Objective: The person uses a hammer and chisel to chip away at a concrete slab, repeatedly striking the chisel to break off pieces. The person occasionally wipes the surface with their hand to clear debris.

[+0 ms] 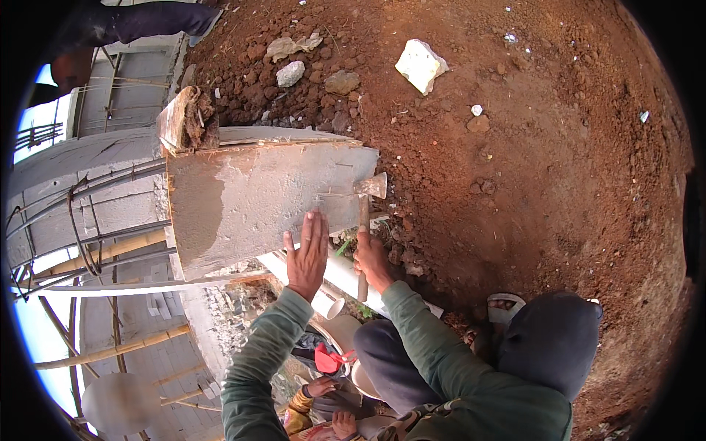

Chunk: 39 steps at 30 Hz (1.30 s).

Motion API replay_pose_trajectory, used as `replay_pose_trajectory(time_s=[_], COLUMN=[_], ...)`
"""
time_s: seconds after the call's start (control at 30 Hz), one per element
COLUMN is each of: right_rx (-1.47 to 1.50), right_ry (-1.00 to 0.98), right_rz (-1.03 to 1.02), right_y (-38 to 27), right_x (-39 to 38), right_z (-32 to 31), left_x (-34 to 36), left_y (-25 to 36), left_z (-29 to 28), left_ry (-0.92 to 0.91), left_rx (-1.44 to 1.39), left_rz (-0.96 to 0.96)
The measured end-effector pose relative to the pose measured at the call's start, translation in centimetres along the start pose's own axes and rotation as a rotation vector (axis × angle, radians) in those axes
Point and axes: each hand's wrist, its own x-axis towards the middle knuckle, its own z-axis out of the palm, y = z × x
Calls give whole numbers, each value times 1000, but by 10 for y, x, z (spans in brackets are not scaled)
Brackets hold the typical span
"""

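Note:
My left hand lies flat with fingers stretched out on the lower edge of a cement-smeared board. Wrapped round the wooden handle of a hammer is my right hand. The hammer's flared metal head is at the board's right end, by the soil. A thin line runs left from the head over the board; I cannot tell if it is a nail or part of the tool. A damp brown patch marks the board's left side.
A rough wood block sits at the board's upper left corner. Steel bars and bamboo poles stretch leftward. White pipes lie below the board. Another person's hands show at the bottom. A pale rock rests on red soil.

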Motion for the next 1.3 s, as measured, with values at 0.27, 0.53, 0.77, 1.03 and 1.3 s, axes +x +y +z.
replay_pose_trajectory(time_s=[0.27,0.53,0.77,1.03,1.3], right_rx=[42,112,290,380,388], right_ry=[-89,-54,-17,-7,-94], right_rz=[19,-81,-622,-551,-452], right_y=[4,11,-6,-30,-31], right_x=[4,2,-27,-25,-25], right_z=[-2,5,23,36,39], left_x=[29,37,37,37,37], left_y=[-30,-29,-28,-25,-24], left_z=[47,41,41,46,49], left_ry=[-10,-9,36,7,4], left_rx=[136,278,294,232,230], left_rz=[343,396,393,389,392])
